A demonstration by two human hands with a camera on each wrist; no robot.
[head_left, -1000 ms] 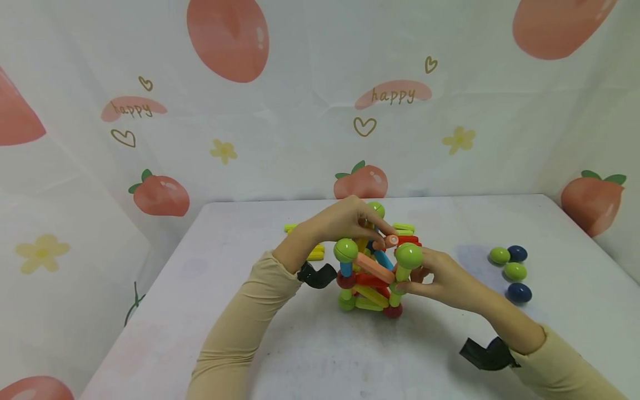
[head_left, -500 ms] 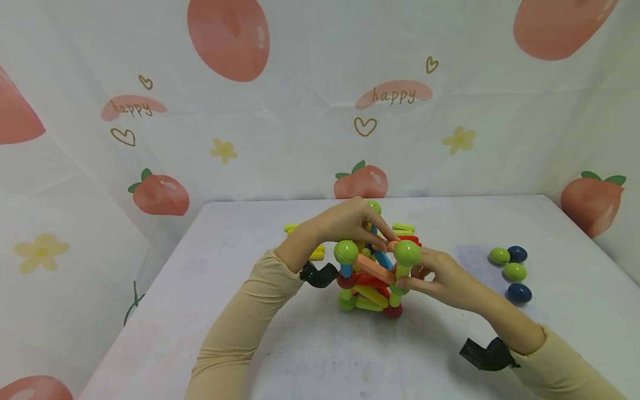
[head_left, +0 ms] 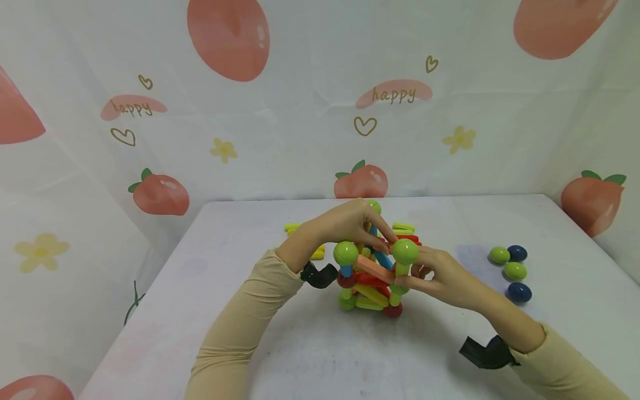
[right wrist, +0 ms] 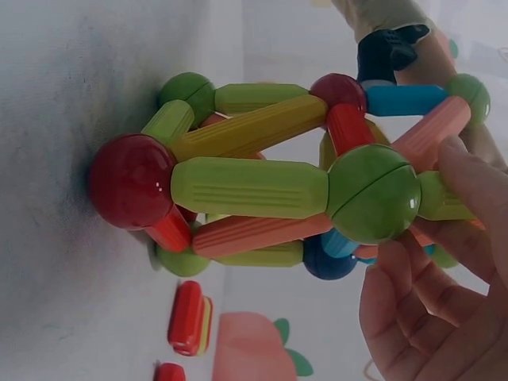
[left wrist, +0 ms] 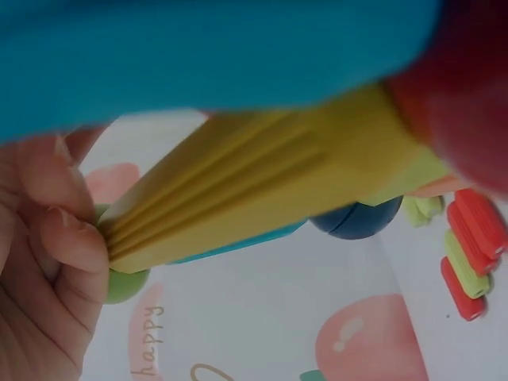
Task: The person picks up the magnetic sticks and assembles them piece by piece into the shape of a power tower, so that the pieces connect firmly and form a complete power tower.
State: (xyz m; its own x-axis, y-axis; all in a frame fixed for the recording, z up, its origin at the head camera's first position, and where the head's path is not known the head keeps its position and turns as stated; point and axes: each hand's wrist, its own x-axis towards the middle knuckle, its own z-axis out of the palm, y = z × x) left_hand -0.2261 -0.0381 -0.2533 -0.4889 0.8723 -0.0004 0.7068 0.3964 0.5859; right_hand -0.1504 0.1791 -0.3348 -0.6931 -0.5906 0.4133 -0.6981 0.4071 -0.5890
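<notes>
A frame of magnetic rods and balls [head_left: 371,280] stands on the table, with balls at its corners. Behind its near side, my left hand [head_left: 352,219] reaches over the top and pinches an orange rod, now mostly hidden by fingers and a green ball [head_left: 405,251]. A yellow rod [left wrist: 230,182] crosses in front of the left fingers in the left wrist view. My right hand [head_left: 442,278] grips the upright light green rod [right wrist: 444,197] at the near right corner. Its thumb lies over that rod, just above a green ball [right wrist: 375,194].
Loose green and dark blue balls [head_left: 515,271] lie at the table's right. Behind the frame are red rods [head_left: 410,239] and green rods [head_left: 403,226]. Yellow rods [head_left: 317,253] lie behind the left wrist. A printed cloth [head_left: 300,139] hangs at the back.
The orange rod in my left hand has turned and slid behind the near right green ball. That ball and its upright rod have shifted slightly left and up, with the right hand.
</notes>
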